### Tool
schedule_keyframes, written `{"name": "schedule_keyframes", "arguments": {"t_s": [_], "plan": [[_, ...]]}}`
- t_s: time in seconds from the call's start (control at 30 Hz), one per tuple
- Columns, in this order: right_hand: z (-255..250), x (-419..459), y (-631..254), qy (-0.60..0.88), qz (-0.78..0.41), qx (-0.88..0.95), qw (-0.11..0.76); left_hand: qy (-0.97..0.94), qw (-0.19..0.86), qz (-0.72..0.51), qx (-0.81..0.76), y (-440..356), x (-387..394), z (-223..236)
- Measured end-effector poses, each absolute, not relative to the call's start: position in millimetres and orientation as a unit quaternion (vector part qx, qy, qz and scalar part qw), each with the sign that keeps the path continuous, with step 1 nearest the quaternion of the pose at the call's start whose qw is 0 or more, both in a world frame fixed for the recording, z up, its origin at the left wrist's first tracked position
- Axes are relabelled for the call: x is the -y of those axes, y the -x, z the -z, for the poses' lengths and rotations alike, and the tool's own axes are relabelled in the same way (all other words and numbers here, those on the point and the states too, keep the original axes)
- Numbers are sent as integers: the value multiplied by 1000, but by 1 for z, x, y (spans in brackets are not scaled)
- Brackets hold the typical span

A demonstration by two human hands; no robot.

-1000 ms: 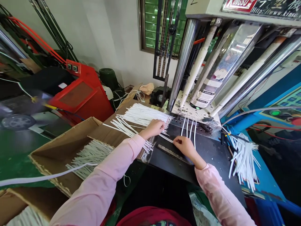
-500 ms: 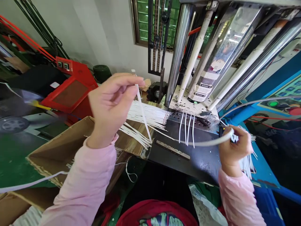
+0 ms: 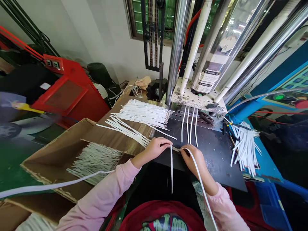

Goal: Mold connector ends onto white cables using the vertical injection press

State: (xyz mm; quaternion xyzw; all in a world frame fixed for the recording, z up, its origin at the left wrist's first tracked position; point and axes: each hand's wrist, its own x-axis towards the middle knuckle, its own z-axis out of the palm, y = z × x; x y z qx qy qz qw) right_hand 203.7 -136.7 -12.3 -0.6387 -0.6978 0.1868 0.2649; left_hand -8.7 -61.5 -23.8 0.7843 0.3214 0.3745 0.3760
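Note:
My left hand [image 3: 156,147] is pinched on the top end of a thin white cable piece [image 3: 171,170] that hangs down over the near edge of the black machine table [image 3: 216,157]. My right hand [image 3: 193,158] is closed on a second, thicker white cable [image 3: 201,186], which trails down towards my lap. Both hands sit close together by a narrow metal strip at the table's front. Three white cable pieces [image 3: 189,128] lie side by side under the press head [image 3: 199,99].
A fanned stack of white cable pieces [image 3: 141,114] lies on a cardboard sheet [image 3: 115,136] to the left, over an open box with more [image 3: 93,158]. Another bundle [image 3: 244,149] hangs at the right. Steel columns [image 3: 176,51] rise behind; a red machine [image 3: 69,93] stands left.
My left hand has come down from in front of my face and my right hand has moved in from the right bundle. Both now meet at the table's front edge with cables.

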Motion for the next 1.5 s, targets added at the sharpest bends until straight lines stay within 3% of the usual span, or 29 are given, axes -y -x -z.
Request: {"name": "schedule_keyframes", "arguments": {"t_s": [0.33,1.17,1.5], "plan": [[-4,131,-194,640,-124,748,126,-760,437,-334,-347,2,57,20],[18,139,-200,573,-111,779,228,-789,372,-355,-335,0,67,29],[-1,129,-214,557,-256,759,221,-824,307,-332,-342,2,71,22]]}}
